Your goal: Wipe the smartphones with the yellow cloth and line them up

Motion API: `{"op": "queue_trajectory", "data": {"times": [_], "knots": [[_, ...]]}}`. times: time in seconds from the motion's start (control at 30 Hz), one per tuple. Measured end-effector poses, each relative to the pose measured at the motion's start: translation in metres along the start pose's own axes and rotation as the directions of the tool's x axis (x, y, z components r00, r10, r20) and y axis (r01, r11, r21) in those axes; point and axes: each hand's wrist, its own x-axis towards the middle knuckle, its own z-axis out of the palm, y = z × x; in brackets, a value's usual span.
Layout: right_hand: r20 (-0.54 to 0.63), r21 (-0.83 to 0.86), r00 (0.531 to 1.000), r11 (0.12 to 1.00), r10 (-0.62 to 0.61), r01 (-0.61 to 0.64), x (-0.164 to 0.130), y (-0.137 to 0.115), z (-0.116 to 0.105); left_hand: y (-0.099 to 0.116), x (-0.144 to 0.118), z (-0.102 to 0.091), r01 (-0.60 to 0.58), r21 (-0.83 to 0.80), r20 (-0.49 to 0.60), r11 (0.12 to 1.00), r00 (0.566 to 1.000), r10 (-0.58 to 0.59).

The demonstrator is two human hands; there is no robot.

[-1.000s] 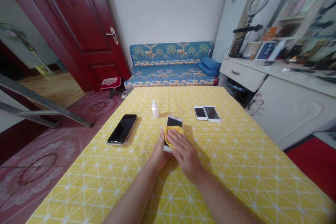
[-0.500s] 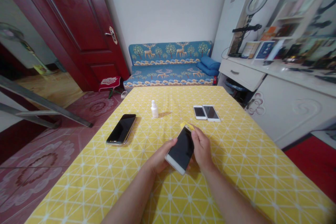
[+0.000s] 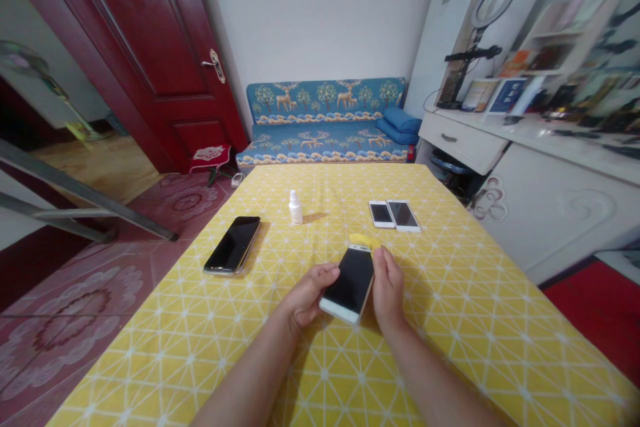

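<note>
A white-framed phone (image 3: 350, 281) with a glossy dark screen is lifted just above the bench (image 3: 450, 320), which wears a yellow cloth printed with thin white triangles. The left hand (image 3: 307, 290) has its grip clamped on the phone's left edge, fingers curled under; the right hand (image 3: 387, 287) has its grip pressed on the right edge, thumb along the side. A soft yellow wiping cloth (image 3: 365, 240) lies crumpled just beyond the phone's top end. Further from the phone, toward the sofa, stands a small white plastic dropper bottle (image 3: 295, 207). Left of the phone lies a slim black phone (image 3: 233, 245), flat and shiny. Beyond the phone to the right, two small white phones (image 3: 394, 215) lie side by side, touching.
</note>
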Motion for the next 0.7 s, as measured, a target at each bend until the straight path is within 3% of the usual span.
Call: {"op": "queue_trajectory", "data": {"times": [0.13,0.27,0.47,0.57,0.7], "knots": [[0.048,-0.013,0.995,0.996,-0.087,0.088,-0.001,0.002,0.001,0.000,0.001,0.002,-0.017,-0.004,-0.021,1.000,1.000,0.017],[0.177,-0.002,0.974,0.990,-0.141,0.144,-0.006,0.001,0.003,0.002,0.003,0.002,-0.068,-0.053,-0.154,0.996,0.986,0.060],[0.357,0.057,0.906,0.974,-0.226,0.220,-0.021,-0.008,0.009,0.007,0.005,-0.003,-0.215,-0.123,-0.421,0.969,0.895,0.145],[0.434,0.024,0.833,0.928,-0.344,0.371,-0.025,-0.012,0.008,0.011,0.007,-0.005,-0.235,-0.128,-0.480,0.964,0.865,0.147],[0.570,-0.075,0.643,0.747,-0.512,0.661,-0.029,-0.018,0.011,0.015,0.010,-0.011,-0.177,-0.079,-0.505,0.981,0.856,0.113]]}}
